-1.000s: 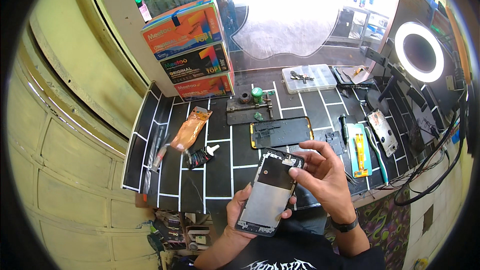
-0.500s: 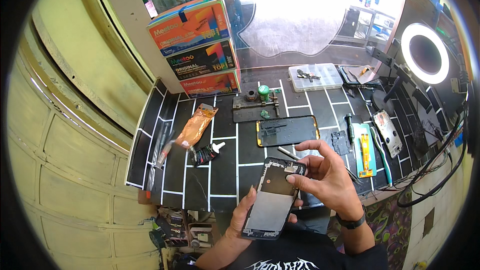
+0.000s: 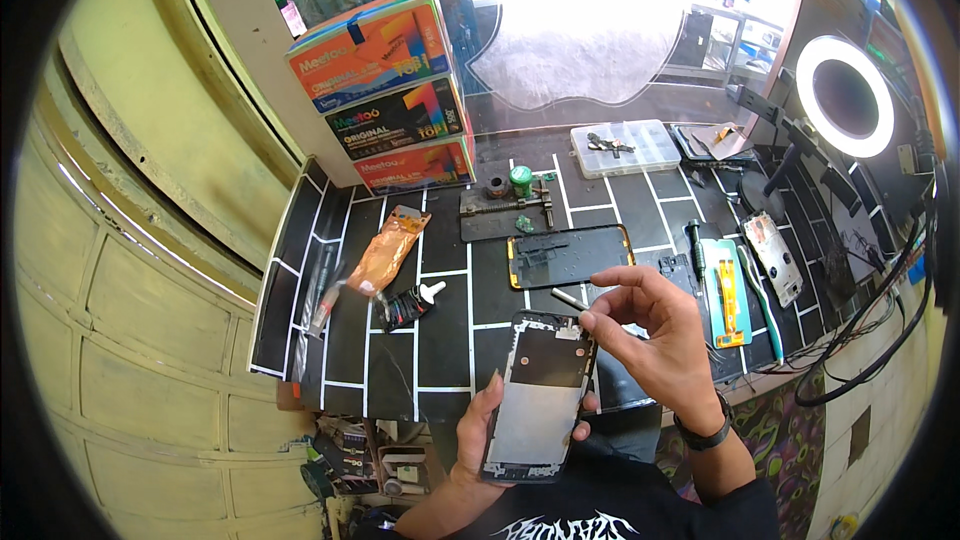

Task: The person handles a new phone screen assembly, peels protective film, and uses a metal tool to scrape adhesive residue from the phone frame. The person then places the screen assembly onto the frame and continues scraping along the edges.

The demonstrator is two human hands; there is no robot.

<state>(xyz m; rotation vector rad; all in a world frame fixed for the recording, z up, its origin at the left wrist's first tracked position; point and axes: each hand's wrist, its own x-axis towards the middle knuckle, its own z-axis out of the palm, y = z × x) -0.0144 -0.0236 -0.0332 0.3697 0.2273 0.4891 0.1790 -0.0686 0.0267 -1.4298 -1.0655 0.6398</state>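
My left hand (image 3: 477, 435) holds an opened phone frame (image 3: 540, 415) upright, thumb along its left edge and fingertips round its right edge. The frame is black with a grey metal plate, a darker upper section and two small copper-coloured dots. At its upper right corner, my right hand (image 3: 655, 345) is bent in a pinch, thumb tip against the edge and index finger arched above. Whatever those fingertips grip is too small or hidden to tell. Behind them a slim silver rod-like tool (image 3: 568, 298) appears to lie on the bench. Beyond it rests a black phone back cover (image 3: 575, 255).
Stacked boxes (image 3: 395, 95) stand back left, near an orange pouch (image 3: 390, 250) and a small black tube (image 3: 408, 310). A phone-board holder (image 3: 505, 220), clear parts case (image 3: 625, 150), screwdriver (image 3: 697, 245), teal card with flex cable (image 3: 728, 290) and ring light (image 3: 845, 55) surround the bench.
My right thumb has slid off the frame's upper face to its top right corner, uncovering the second copper dot. My left hand keeps its hold. The whole view has shifted slightly.
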